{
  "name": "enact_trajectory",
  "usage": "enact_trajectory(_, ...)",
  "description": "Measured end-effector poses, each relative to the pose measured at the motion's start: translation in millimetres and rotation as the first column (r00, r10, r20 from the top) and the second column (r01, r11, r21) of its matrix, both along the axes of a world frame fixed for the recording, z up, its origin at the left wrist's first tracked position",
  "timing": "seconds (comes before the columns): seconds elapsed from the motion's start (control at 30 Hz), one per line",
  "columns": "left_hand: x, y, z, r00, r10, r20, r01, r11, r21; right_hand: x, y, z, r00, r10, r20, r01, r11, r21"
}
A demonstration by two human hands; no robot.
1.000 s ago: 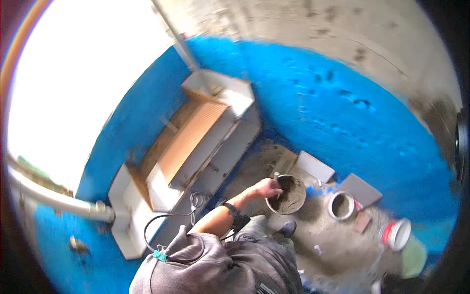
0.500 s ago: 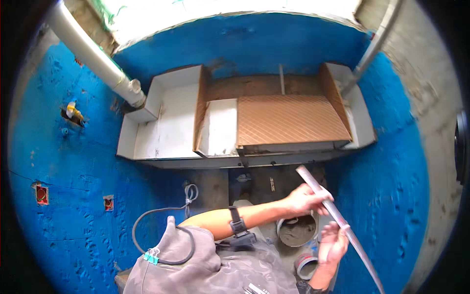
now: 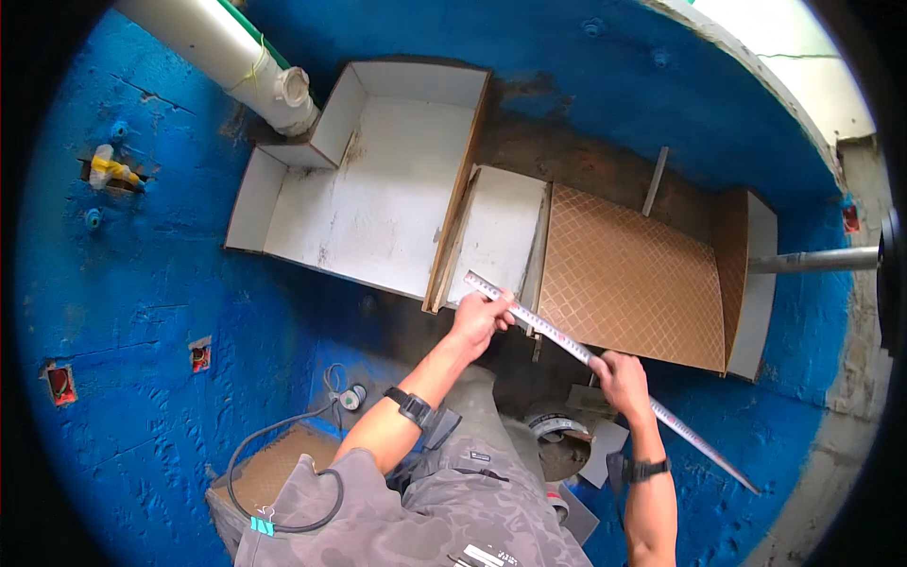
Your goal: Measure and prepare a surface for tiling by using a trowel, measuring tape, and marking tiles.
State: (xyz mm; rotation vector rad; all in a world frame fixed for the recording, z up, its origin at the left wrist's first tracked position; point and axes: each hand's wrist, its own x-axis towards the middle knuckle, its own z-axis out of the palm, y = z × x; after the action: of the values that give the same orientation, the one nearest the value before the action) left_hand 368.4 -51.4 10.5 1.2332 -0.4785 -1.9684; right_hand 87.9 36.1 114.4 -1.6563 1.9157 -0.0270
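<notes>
A long, thin, pale ruler (image 3: pixel 557 337) with fine marks runs slantwise from the front of the boxed unit down to the right. My left hand (image 3: pixel 480 321) grips it close to its upper end, thumb on top. Further along, my right hand (image 3: pixel 621 383) has its fingers closed around the ruler, whose tail sticks out past the wrist. The upper tip lies over the front of a narrow white compartment (image 3: pixel 499 227). Beside that compartment is a brown tile (image 3: pixel 633 283) with a diamond line pattern, just beyond my hands. Contact between ruler and tile cannot be made out.
A large white-lined box (image 3: pixel 378 189) fills the unit's left side, beside a thick white pipe (image 3: pixel 227 57). A metal pipe (image 3: pixel 822 261) meets its right end. Below my arms stand a bucket of grey mortar (image 3: pixel 564 456) and a cable spool (image 3: pixel 352 397). Blue-coated walls (image 3: pixel 132 378) surround the space.
My view has turned and come closer to the unit. Both hands have moved forward and left with the ruler, bringing its upper end over the unit's front. My right hand has closed around it.
</notes>
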Motion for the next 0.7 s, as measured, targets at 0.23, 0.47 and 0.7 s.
enact_trajectory(0.23,15,-9,-45,0.972,0.227,-0.056,-0.219,0.969,0.116,33,-63,-50,0.950,0.039,-0.309,-0.057,0.997,-0.048)
enact_trajectory(0.47,18,-9,-53,0.940,0.341,0.013,-0.339,0.929,0.151,48,-77,-61,0.927,0.067,-0.369,-0.087,0.996,-0.038)
enact_trajectory(0.7,13,-9,-57,0.930,0.364,0.041,-0.366,0.922,0.124,46,-76,-69,0.926,0.069,-0.371,-0.089,0.995,-0.037)
